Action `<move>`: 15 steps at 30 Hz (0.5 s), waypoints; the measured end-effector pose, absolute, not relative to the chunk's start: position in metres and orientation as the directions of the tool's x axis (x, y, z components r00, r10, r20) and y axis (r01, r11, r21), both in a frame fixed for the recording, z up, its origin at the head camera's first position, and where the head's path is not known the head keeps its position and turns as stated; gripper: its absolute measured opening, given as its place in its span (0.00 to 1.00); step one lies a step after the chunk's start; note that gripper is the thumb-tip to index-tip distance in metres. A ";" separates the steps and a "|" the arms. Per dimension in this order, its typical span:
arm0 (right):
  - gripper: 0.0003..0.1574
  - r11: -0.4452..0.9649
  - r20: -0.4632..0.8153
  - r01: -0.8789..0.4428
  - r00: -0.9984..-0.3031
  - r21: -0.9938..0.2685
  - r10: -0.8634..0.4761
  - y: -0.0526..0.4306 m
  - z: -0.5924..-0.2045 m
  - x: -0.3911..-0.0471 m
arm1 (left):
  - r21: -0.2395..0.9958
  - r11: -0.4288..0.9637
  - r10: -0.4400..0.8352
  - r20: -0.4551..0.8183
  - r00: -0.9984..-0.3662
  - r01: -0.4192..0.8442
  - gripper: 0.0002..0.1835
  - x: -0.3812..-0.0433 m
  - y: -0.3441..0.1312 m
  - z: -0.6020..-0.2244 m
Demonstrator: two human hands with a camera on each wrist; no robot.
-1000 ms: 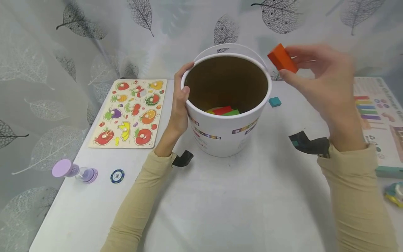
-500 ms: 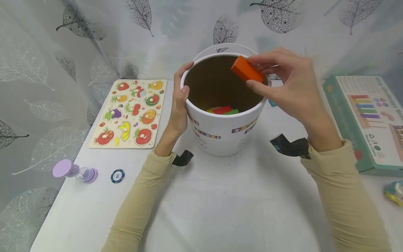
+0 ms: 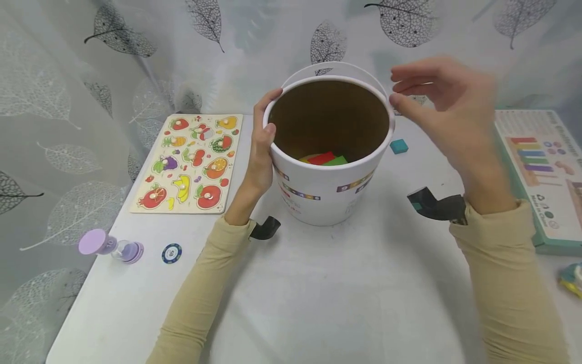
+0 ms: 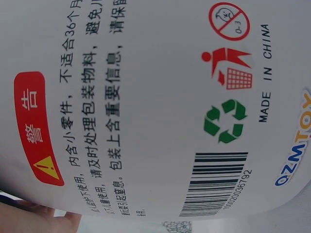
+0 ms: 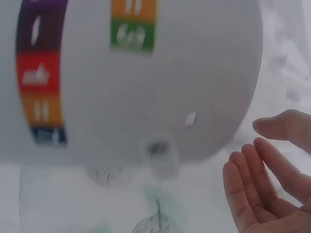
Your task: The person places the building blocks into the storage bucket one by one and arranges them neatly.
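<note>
A white bucket (image 3: 325,189) with number strips stands at the back middle of the table, its wire handle behind the rim. My left hand (image 3: 261,149) grips the rim on the left side, thumb at the front edge. Down inside lie a red block (image 3: 321,158), a green block (image 3: 336,161) and a bit of yellow. My right hand (image 3: 447,98) is raised just beyond the right rim, fingers extended and holding nothing. In the right wrist view its palm and spread thumb appear beside the bucket. A small teal block (image 3: 398,146) lies on the table to the bucket's right.
Left of the bucket lies a fruit puzzle board (image 3: 188,208). Nearer are a purple sand timer (image 3: 126,251) and a poker chip (image 3: 171,253). At right are a game box (image 3: 543,202) and a blue-and-yellow object (image 3: 574,279). A leaf-patterned curtain (image 3: 263,30) hangs behind.
The right hand brought an orange block over the bucket, let it go and moved back right, empty. The orange block is out of sight. The left hand stays on the rim.
</note>
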State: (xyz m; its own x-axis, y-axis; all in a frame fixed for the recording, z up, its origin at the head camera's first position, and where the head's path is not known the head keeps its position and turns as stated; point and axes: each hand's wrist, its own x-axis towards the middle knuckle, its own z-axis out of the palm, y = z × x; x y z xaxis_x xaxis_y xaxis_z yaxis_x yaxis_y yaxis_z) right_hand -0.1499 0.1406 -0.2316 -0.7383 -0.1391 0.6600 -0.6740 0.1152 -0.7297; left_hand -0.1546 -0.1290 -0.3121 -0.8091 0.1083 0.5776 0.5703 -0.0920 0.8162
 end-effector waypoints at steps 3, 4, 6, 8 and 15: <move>0.18 0.107 0.610 -0.614 -0.789 -0.782 -0.075 0.158 -0.247 -0.166 | 0.818 -0.093 0.111 0.575 -0.810 0.568 0.47 -0.155 -0.129 -0.312; 0.19 0.165 0.569 -0.570 -0.820 -0.805 -0.062 0.165 -0.255 -0.173 | 0.819 -0.090 0.110 0.574 -0.811 0.567 0.47 -0.154 -0.129 -0.312; 0.19 0.307 0.476 -0.462 -0.879 -0.832 -0.035 0.177 -0.274 -0.187 | 0.819 -0.087 0.108 0.573 -0.812 0.567 0.47 -0.154 -0.129 -0.312; 0.21 0.502 0.370 -0.332 -0.929 -0.799 -0.024 0.189 -0.296 -0.200 | 0.820 -0.088 0.107 0.572 -0.813 0.565 0.47 -0.154 -0.129 -0.312; 0.32 0.738 -0.012 -0.073 -0.994 -0.671 -0.108 0.209 -0.350 -0.223 | 0.822 -0.084 0.105 0.570 -0.815 0.564 0.48 -0.153 -0.129 -0.311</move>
State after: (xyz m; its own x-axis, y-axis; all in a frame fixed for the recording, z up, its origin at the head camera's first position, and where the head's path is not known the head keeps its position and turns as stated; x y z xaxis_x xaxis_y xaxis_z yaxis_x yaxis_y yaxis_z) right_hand -0.2233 0.2087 -0.3497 -0.9941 -0.1083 -0.0117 -0.0725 0.7381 -0.6708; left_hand -0.1534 -0.1287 -0.3111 -0.8149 0.1047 0.5701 0.5640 -0.0839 0.8215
